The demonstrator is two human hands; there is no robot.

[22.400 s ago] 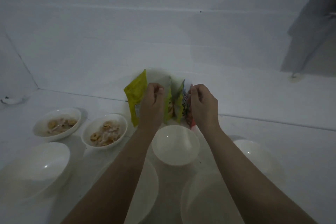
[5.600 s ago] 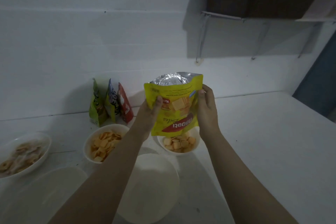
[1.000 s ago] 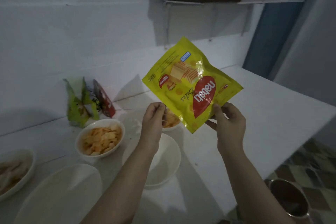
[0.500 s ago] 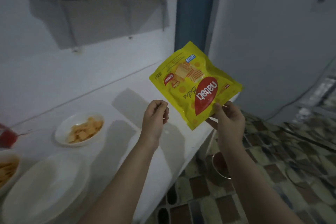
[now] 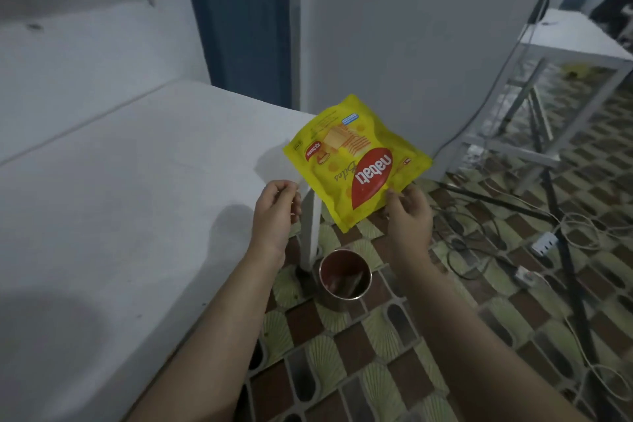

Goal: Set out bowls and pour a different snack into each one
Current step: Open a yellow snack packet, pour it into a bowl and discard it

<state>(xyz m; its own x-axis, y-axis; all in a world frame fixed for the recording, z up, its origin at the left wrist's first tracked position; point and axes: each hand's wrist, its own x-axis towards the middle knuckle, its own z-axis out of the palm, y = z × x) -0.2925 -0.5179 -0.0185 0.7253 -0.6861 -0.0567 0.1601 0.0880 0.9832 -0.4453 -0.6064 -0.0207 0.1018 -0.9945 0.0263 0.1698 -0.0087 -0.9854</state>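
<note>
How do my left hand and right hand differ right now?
The right hand pinches the lower edge of the yellow Nabati snack bag, holding it upside down; the left hand is curled loosely with nothing visible in it, just left of the bag. The right hand sits over the floor, the left over the table's edge. Both are bare and raised.

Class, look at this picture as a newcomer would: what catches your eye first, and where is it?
The bright yellow snack packet stands out, held upside down in the right hand beyond the white table edge. Below it, on the patterned floor, stands a round metal bin. The left hand hovers beside the packet, fingers curled.
</note>
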